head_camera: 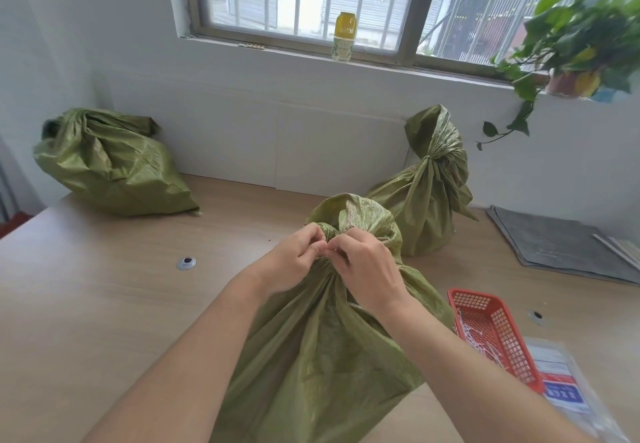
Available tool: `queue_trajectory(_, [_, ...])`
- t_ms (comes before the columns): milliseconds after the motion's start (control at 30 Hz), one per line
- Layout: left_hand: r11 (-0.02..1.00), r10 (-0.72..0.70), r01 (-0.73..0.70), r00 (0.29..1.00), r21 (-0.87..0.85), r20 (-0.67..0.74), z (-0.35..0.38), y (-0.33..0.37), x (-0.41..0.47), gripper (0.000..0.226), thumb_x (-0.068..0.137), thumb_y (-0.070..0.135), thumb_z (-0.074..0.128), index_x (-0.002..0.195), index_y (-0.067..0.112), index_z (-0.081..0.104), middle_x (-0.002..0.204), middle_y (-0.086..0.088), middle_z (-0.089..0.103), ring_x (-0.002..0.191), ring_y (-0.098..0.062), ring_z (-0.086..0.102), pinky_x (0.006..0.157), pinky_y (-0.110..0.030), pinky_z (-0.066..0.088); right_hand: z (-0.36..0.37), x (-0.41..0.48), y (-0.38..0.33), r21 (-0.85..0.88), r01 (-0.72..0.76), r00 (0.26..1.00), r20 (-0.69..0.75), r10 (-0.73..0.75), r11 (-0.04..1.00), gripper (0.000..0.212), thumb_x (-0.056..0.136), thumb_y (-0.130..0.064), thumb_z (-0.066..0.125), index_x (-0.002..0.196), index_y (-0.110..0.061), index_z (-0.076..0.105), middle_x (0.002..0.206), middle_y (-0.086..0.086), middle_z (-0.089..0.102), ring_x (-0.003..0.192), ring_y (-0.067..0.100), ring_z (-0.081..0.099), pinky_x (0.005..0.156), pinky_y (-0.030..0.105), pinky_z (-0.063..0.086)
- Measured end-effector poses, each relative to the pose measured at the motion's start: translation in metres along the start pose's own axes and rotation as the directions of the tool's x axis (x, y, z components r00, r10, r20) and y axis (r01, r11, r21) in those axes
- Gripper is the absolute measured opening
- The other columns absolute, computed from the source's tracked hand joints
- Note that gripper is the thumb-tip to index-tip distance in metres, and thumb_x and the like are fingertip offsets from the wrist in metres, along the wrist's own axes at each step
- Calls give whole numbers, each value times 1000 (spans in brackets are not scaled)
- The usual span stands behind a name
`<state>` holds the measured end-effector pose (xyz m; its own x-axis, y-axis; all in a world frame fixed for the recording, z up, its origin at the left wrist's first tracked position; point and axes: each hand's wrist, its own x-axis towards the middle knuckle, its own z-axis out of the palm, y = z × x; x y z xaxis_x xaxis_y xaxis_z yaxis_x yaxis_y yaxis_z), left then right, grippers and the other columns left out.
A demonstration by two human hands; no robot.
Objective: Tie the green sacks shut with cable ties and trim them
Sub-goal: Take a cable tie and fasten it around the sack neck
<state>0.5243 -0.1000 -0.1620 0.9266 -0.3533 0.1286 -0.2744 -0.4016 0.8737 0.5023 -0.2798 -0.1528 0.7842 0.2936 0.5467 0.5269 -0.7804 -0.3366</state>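
A green sack [318,349] stands upright on the wooden table [104,304] right in front of me, its neck gathered into a bunch. My left hand [294,262] and my right hand [363,269] both pinch at that gathered neck, fingertips meeting at its front. Whatever they pinch there is too small to make out, so a cable tie cannot be confirmed. A second green sack [426,200] stands behind to the right, its neck cinched tight. A third green sack [107,165] lies slumped at the far left, its mouth loosely folded.
A red plastic basket [498,335] holding white ties sits at the right, with a clear plastic bag [568,387] beside it. Grey mats [561,245] lie at the far right. A bottle [343,37] and a potted plant [575,51] stand on the windowsill.
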Motion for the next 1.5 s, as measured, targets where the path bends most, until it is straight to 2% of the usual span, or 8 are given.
queue_trajectory(200, [993, -48, 51, 998, -102, 30, -8, 2, -3, 22, 112, 21, 40, 104, 3, 48, 66, 27, 61, 65, -13, 42, 65, -33, 41, -4, -6, 2, -20, 34, 996, -85, -36, 999, 11, 89, -20, 77, 83, -13, 71, 94, 0, 59, 88, 18, 57, 79, 29, 51])
queue_trajectory(333, [927, -103, 95, 995, -362, -1, -7, -1, -4, 20, 112, 15, 41, 103, 0, 51, 81, 16, 71, 91, -2, 67, 89, -28, 56, -8, -8, 2, -12, 44, 997, -62, -45, 999, 10, 86, -20, 78, 85, -14, 70, 100, -1, 56, 90, 18, 58, 87, 28, 47])
queue_trajectory(467, [817, -147, 91, 988, -569, -54, -12, -11, -10, 21, 112, 17, 41, 97, 5, 51, 94, -8, 67, 100, -25, 71, 96, -42, 58, -12, -14, 6, -17, 42, 999, -29, -43, 999, 11, 88, -17, 75, 82, -12, 67, 96, -3, 57, 86, 15, 58, 76, 22, 50])
queue_trajectory(667, [968, -42, 62, 995, -242, 89, -7, 0, -12, 46, 101, 53, 52, 89, 8, 55, 76, -2, 53, 71, -21, 51, 65, -35, 46, -12, -19, 9, 16, 78, 996, -39, -78, 997, 10, 93, -17, 75, 89, -8, 73, 97, -1, 59, 87, 14, 60, 82, 19, 51])
queue_trajectory(767, [993, 28, -16, 995, -120, 98, -5, 7, -7, 42, 104, 40, 58, 85, 2, 62, 68, 6, 48, 62, -16, 41, 56, -27, 35, -12, -15, 6, 20, 94, 993, -69, -93, 995, 12, 93, -19, 74, 88, -8, 72, 97, -1, 60, 87, 16, 60, 80, 24, 53])
queue_trajectory(1167, [920, -37, -19, 990, -391, -134, 13, 12, -4, 44, 105, 12, 51, 61, 15, 48, 58, 1, 36, 51, -14, 29, 50, -25, 26, 4, -12, 4, 30, -95, 988, -117, 98, 995, 11, 85, -33, 73, 88, -25, 65, 101, -8, 53, 95, 16, 52, 95, 36, 36])
queue_trajectory(1300, [879, -68, -21, 983, -477, -169, 13, 10, -6, 47, 105, 8, 49, 58, 9, 44, 67, -14, 34, 55, -19, 29, 53, -34, 22, 8, -10, 9, 55, -89, 993, -72, 93, 995, 9, 85, -32, 72, 90, -27, 66, 101, -8, 51, 96, 16, 50, 95, 35, 33])
queue_trajectory(1500, [828, -118, -17, 972, -561, -204, 14, 2, -5, 46, 104, 8, 50, 58, 11, 46, 61, -9, 37, 52, -18, 33, 49, -26, 28, 7, -7, 10, -5, -1, 1000, -27, 0, 1000, 10, 85, -25, 68, 93, -19, 66, 97, -1, 50, 88, 22, 48, 89, 36, 43])
